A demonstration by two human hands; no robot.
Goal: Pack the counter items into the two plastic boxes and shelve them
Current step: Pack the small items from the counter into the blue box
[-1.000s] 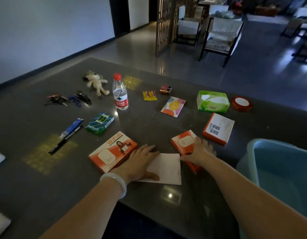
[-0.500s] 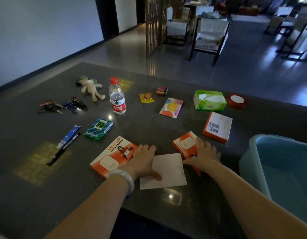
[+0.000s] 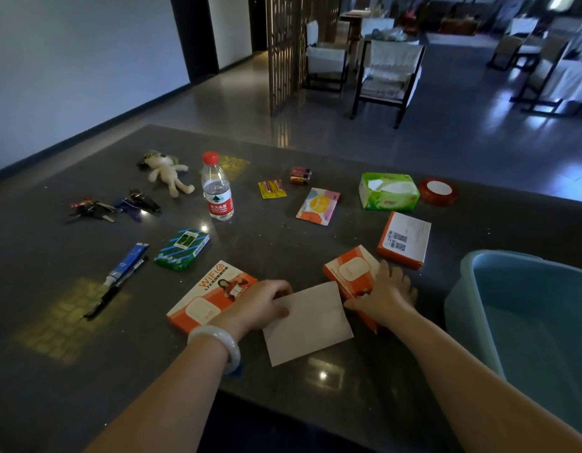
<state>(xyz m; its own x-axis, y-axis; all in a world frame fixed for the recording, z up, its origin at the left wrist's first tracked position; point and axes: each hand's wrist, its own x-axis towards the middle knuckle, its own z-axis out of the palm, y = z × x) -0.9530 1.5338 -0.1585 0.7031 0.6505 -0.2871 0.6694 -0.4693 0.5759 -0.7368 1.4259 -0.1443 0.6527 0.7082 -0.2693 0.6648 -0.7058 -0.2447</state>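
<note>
Both hands are down on the counter [image 3: 315, 403] near its front edge, working one white paper sheet [image 3: 307, 325]. Left hand [image 3: 260, 305], a pale bangle [image 3: 217, 349] on its wrist, pinches the sheet's left edge, fingers curled under and thumb on top, so that side lifts off the surface. Right hand [image 3: 386, 297] has its thumb against the sheet's right edge while its fingers spread over the small orange box [image 3: 348, 273] beneath; whether it grips the box I cannot tell.

Just left of the sheet lies a flat orange WIFI box [image 3: 204, 299], partly under the left wrist. Further back on the right sits another orange box, label side up [image 3: 405, 238].

At the counter's right edge stands the blue plastic box [image 3: 459, 299], open-topped, and its visible inside holds nothing.

Out toward the far edge: green tissue pack [image 3: 387, 191], red tape roll [image 3: 438, 191], colourful sachet [image 3: 319, 204], yellow battery card [image 3: 272, 188], small red pack [image 3: 300, 175], upright water bottle [image 3: 217, 188], plush toy [image 3: 167, 171]. Toward the left edge: keys [image 3: 114, 207], green card pack [image 3: 181, 248], a blue tube [image 3: 127, 263] touching a black pen [image 3: 114, 289].
</note>
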